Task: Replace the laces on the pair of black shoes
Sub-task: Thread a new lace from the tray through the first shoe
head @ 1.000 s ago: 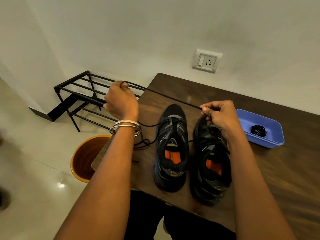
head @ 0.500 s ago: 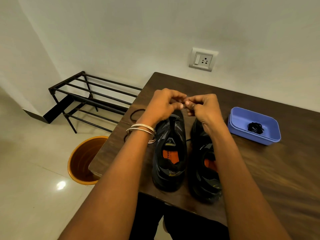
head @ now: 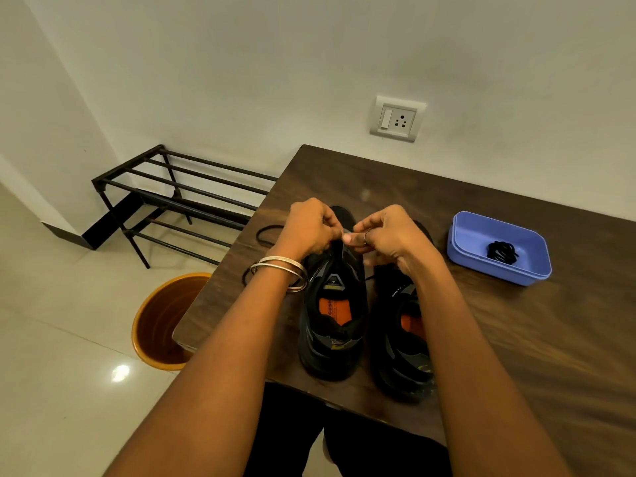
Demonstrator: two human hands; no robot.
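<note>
Head view of a dark wooden table carrying 2 black shoes, toes pointing away from the person. The left shoe and the right shoe stand side by side near the table's near edge, just beside each other; each shows an orange insole.

Both hands meet over the toe end of the left shoe. The left hand has its fingers curled, thumb and fingertips pinched together on a black lace at the shoe's upper eyelets. The right hand is likewise curled, thumb and forefinger pinched on the same lace end directly opposite the left hand; a ring sits on 1 finger. The exact point where the lace passes between the fingertips is too small to resolve.

From the left shoe, slack lace runs out in 2 loops on the table to the left of the left hand, 1 beyond the wrist and 1 beneath it. 2 metal bangles circle the left wrist.

To the right of the right shoe, apart from it, a blue plastic tray rests on the table and holds a coiled black lace.

Left of the table, on the tiled floor, stand an orange bin and, farther back against the wall, a black metal shoe rack. A wall socket is mounted above the table's far edge.
</note>
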